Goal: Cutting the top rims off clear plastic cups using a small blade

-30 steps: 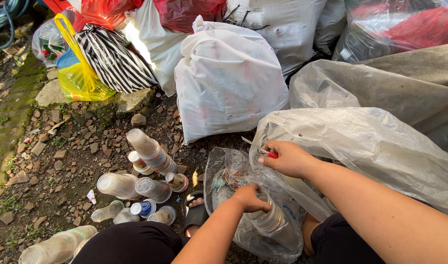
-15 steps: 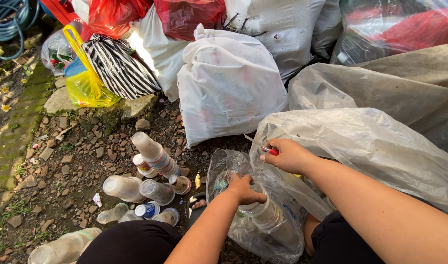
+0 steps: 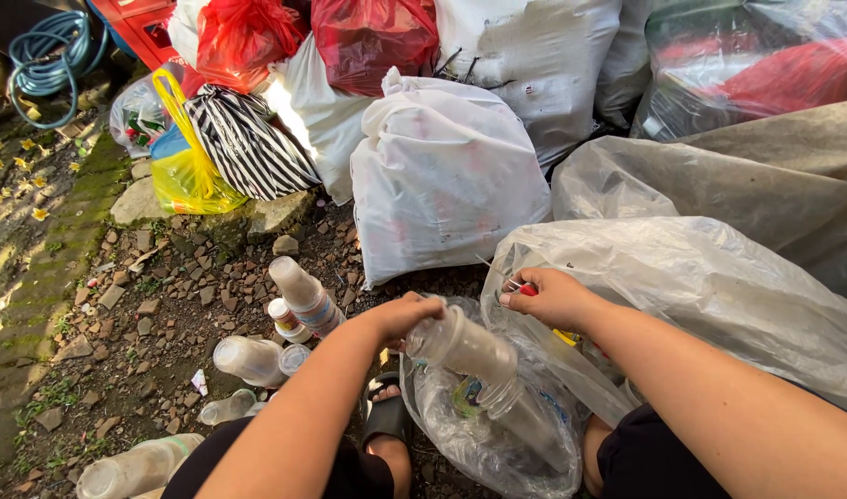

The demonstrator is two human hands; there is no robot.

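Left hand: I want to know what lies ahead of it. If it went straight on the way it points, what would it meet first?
The left hand grips a stack of clear plastic cups and points right. Beyond the stack, the right hand and the big translucent bag come first, though depth is unclear.

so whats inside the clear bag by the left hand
A stack of clear plastic cups, gripped by the left hand, plus crumpled wrappers; the clear bag folds hide whatever lies deeper.
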